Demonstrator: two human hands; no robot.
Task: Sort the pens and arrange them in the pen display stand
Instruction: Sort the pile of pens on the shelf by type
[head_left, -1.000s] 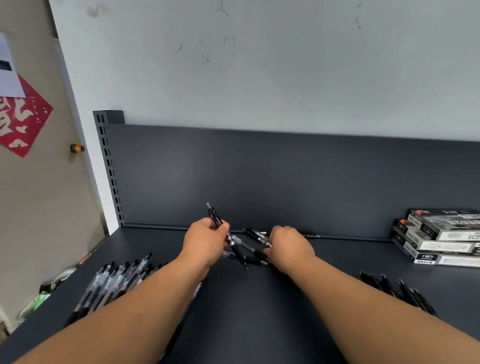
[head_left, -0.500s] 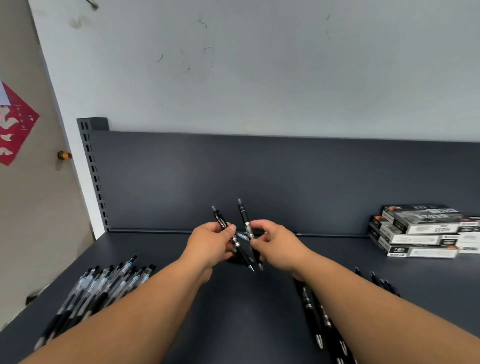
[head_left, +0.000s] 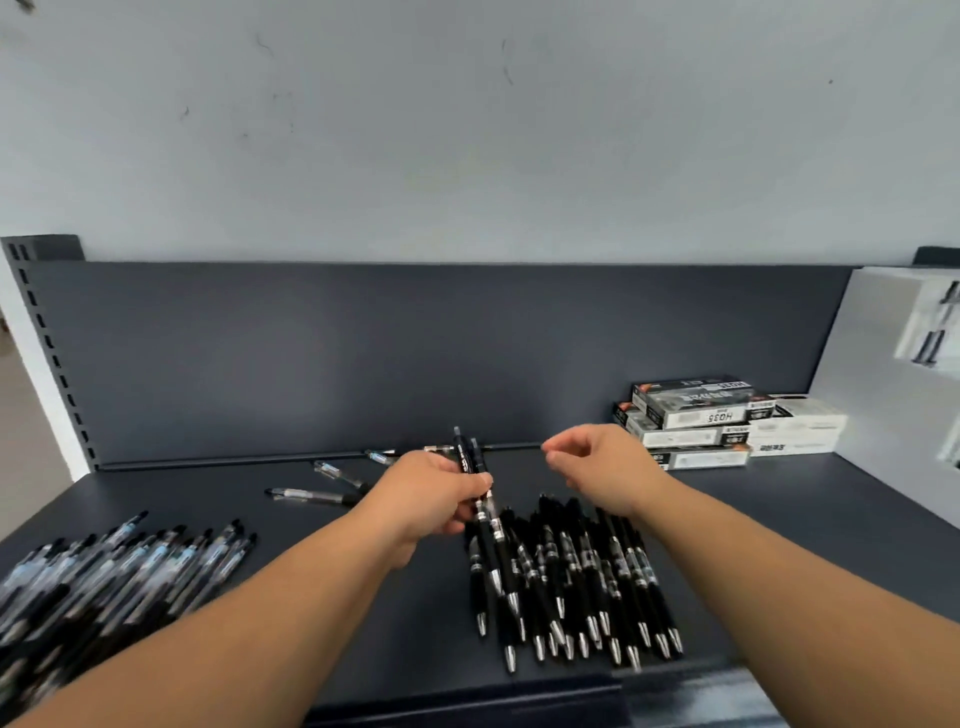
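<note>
A dark shelf (head_left: 197, 488) fills the lower half of the frame. At lower left lies a wide heap of clear-barrelled pens (head_left: 119, 577). At lower centre a row of black pens (head_left: 571, 571) lies side by side, tips toward the bottom edge. Stacked pen boxes (head_left: 696, 421) sit at centre right against the back panel. The left hand (head_left: 431, 499), just left of the black row, grips two black pens (head_left: 464, 457), nearly upright. The right hand (head_left: 602, 467) hangs above the black row, fingers loosely curled, holding nothing. A few loose pens (head_left: 311, 494) lie near the back.
</note>
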